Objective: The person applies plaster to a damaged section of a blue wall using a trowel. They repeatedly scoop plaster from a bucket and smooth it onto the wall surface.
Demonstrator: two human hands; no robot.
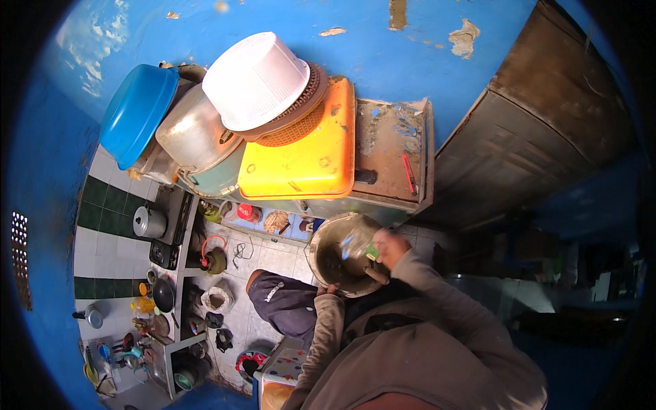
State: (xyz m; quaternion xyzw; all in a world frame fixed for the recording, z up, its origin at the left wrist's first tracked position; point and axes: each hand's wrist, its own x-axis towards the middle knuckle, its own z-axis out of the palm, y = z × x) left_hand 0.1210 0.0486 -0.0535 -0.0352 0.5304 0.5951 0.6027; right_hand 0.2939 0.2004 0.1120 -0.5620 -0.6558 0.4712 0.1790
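A round bucket [316,254] with a dirty, pale rim stands in front of me, with some dull grey-brown matter inside. Over its mouth, my right hand [391,249] is closed round a clear plastic bottle [355,244] with a green patch, smeared by motion. What the bottle contains cannot be made out. My left hand [329,290] rests at the bucket's near rim, its fingers closed on that edge. A short wooden handle [376,275] leans inside the bucket near the right rim; its lower end is hidden.
Beyond the bucket, a cabinet bears a yellow tub [301,169], a white basket [256,82], a metal pot [195,130] and a red cutter [410,174]. Kitchen shelves with a lidded pot [149,223] and a wok [163,294] run along the left. A tall brown cupboard [519,147] stands right.
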